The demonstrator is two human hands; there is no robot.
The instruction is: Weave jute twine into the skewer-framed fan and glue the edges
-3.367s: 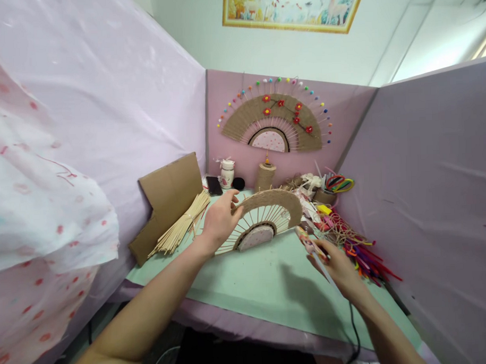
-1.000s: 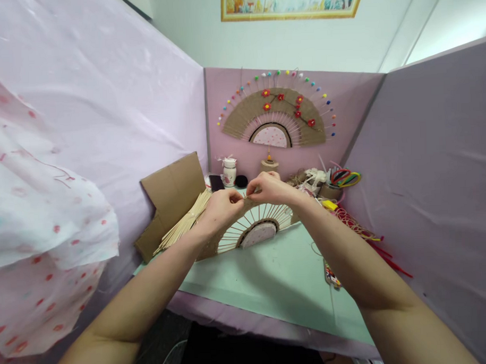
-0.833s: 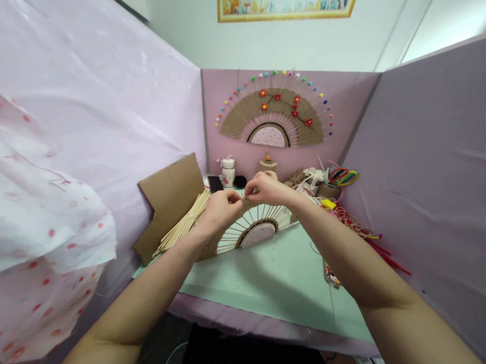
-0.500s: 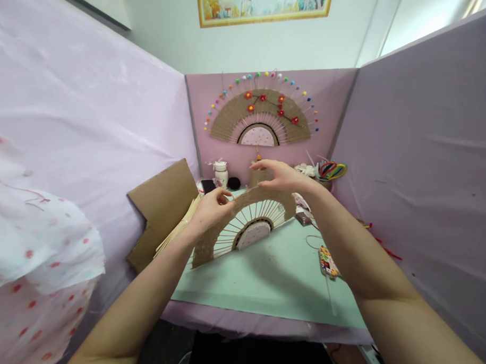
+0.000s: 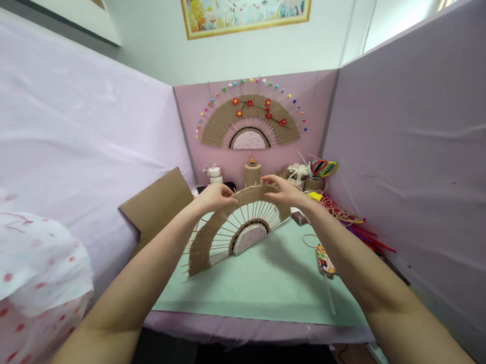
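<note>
A half-round woven fan (image 5: 199, 250), made of brown twine on thin sticks, stands tilted on the pale green tabletop. A white dotted half-circle (image 5: 251, 238) fills its base. On the upper left of the rim, my left hand (image 5: 217, 198) grips the twine band with its thumb in front. My right hand (image 5: 283, 191) is at the top right of the same band, thumb on the front face and fingers reaching over the edge among the stick tips. Its far fingertips are partly hidden.
A finished fan (image 5: 256, 104) with red flowers hangs on the pink back panel. Behind my hands stand a twine spool (image 5: 253, 173) and a white bottle (image 5: 215, 175). Folded cardboard (image 5: 158, 206) leans left. Right lie a flower-patterned tool (image 5: 324, 261) with a clear stick and colourful craft stems (image 5: 372, 238).
My left hand has closed more fully on the fan's rim. My right hand has come down onto the band from just above it. The camera view has shifted slightly.
</note>
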